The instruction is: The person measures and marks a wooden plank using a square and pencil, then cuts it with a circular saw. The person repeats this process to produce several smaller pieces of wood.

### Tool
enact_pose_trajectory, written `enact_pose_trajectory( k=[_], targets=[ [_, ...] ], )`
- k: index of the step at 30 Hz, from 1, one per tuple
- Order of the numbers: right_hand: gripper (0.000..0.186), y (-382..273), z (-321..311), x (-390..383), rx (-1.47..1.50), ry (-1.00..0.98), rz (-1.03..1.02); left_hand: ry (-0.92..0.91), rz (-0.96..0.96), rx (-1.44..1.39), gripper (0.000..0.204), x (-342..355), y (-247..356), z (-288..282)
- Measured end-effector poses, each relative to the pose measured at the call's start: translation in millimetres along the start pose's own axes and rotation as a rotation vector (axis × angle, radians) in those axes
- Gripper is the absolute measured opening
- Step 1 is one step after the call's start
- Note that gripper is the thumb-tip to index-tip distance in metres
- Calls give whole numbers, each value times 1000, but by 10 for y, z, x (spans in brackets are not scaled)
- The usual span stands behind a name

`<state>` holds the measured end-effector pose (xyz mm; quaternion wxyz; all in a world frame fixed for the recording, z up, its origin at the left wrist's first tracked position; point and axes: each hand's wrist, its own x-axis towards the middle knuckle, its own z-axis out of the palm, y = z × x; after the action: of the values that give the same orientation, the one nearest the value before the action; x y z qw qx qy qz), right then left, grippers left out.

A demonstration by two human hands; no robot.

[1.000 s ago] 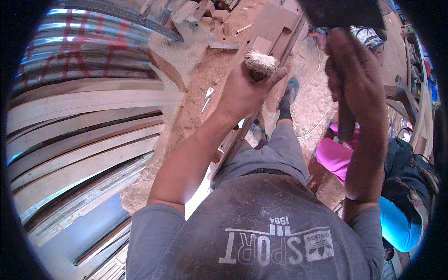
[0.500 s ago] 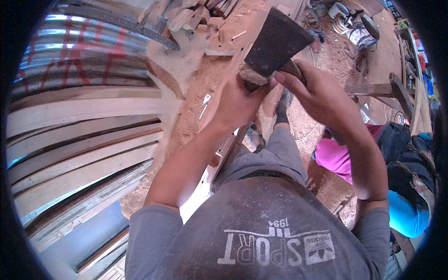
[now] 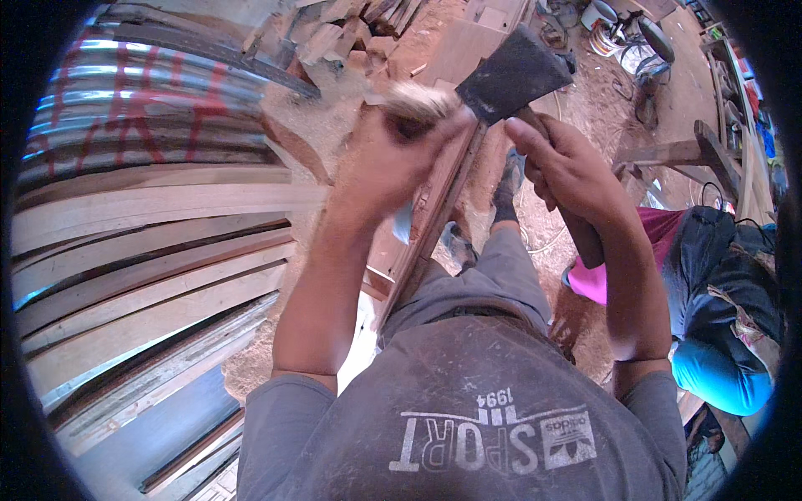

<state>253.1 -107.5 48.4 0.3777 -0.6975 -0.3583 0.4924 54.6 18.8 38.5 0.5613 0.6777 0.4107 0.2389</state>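
Observation:
My right hand (image 3: 576, 167) grips a hatchet (image 3: 511, 77) by its wooden handle, close to the head. The broad dark blade is turned up and away from me, and the handle's end sticks out below my fist. To the left, my left hand (image 3: 380, 159) is wrapped round a pale, brush-like piece (image 3: 420, 100) with a bristly top. Motion blurs this piece and the fingers, so its exact kind is unclear. It is apart from the blade, just left of it. Below both hands runs a long wooden workbench (image 3: 439, 179).
Stacked boards (image 3: 159, 200) and a corrugated metal sheet (image 3: 134, 100) fill the left. Wood offcuts (image 3: 334, 42) are heaped at the far left. Another person in a pink and blue garment (image 3: 723, 376) is close on my right. A wooden trestle (image 3: 714, 159) and buckets (image 3: 600, 15) stand beyond.
My left hand has pulled away left from the hatchet head with the brush-like piece. My right hand and the hatchet have shifted slightly right, and the blade has tilted.

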Motion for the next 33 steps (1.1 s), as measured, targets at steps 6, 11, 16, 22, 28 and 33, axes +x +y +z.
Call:
enact_pose_trajectory(
  k=[6,11,16,22,28,33],
  targets=[
    [45,187,-111,-84,135,64,105,-23,-105,-234,24,-22,56,-29],
    [46,7,-148,-217,138,137,103,-55,-53,-114,37,-73,-353,170],
    [50,-154,-211,-220,69,154,-32,0,42,-117,45,-105,-396,242],
    [48,-265,-40,-27,-185,140,-170,-58,31,-143,40,-98,-462,289],
    [43,-139,78,-8,-101,-96,-92,-156,-97,-58,42,-50,-235,139],
    [39,-27,52,-194,79,-10,51,-56,-88,-123,46,-129,196,-342]
  ],
)
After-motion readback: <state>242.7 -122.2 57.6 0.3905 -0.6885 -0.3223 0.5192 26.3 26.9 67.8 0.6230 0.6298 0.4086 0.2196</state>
